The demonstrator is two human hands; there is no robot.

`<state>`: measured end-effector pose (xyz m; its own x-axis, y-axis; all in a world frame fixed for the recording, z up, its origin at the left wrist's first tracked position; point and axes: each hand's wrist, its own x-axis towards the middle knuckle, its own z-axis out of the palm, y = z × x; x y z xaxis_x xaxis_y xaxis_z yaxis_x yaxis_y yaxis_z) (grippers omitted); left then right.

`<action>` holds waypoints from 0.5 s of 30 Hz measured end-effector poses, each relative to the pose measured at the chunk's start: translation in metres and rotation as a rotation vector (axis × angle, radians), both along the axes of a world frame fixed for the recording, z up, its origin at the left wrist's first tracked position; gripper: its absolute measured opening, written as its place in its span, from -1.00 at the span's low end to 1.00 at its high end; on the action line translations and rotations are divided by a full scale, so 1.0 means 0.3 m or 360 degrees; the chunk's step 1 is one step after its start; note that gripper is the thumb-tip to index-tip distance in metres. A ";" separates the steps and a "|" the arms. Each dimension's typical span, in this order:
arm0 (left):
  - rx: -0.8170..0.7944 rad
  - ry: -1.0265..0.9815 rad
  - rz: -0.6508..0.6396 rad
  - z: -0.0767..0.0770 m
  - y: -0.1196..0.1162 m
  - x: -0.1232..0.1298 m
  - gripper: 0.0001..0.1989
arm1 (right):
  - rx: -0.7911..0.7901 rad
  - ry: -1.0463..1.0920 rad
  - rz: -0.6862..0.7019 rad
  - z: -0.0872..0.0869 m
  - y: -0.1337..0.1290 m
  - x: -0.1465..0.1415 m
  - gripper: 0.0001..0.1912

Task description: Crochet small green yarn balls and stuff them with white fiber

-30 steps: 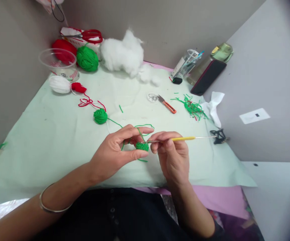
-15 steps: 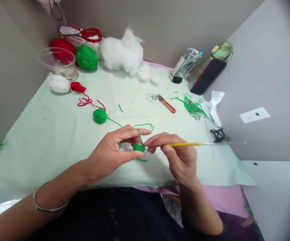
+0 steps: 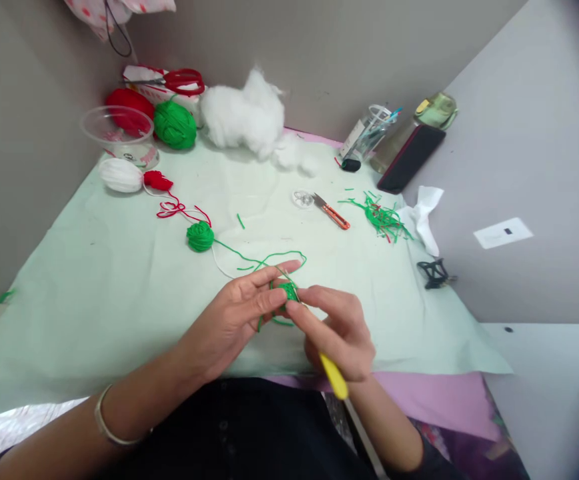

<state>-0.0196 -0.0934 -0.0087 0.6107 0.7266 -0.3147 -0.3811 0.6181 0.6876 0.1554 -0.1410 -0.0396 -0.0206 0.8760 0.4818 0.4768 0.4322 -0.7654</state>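
Observation:
Between the thumb and fingers of my left hand (image 3: 239, 307) is a small green crochet piece (image 3: 288, 291), with yarn running over the raised index finger. My right hand (image 3: 342, 330) is closed around a crochet hook with a yellow handle (image 3: 334, 377). The handle points down toward my body, and the hook's metal end meets the piece, its tip partly hidden by fingers. A green yarn strand leads from the work back to a small green yarn ball (image 3: 200, 237) on the table.
Orange thread snips (image 3: 332, 212) lie beside a small clear container (image 3: 303, 199). Green yarn scraps (image 3: 382, 217) are heaped on the right, near a phone (image 3: 412, 160). White stuffing (image 3: 244, 113), a larger green yarn ball (image 3: 174, 125) and red scissors (image 3: 184, 81) sit at the back.
My right hand has turned, so the hook's handle swings from pointing right to pointing down toward me. My left thumb has moved up onto the crochet piece, and the piece has tilted.

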 end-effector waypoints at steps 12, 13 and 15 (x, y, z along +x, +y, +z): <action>0.0413 0.0271 -0.0066 -0.006 0.062 -0.058 -0.47 | 0.0075 0.0489 0.0102 0.085 0.032 0.011 -0.78; 0.0451 0.0273 -0.0102 -0.006 0.065 -0.063 -0.48 | 0.0025 0.0573 0.0119 0.083 0.030 0.014 -0.79; 0.0513 0.0265 -0.0166 -0.006 0.073 -0.072 -0.50 | -0.0099 0.0735 0.0145 0.083 0.030 0.015 -0.81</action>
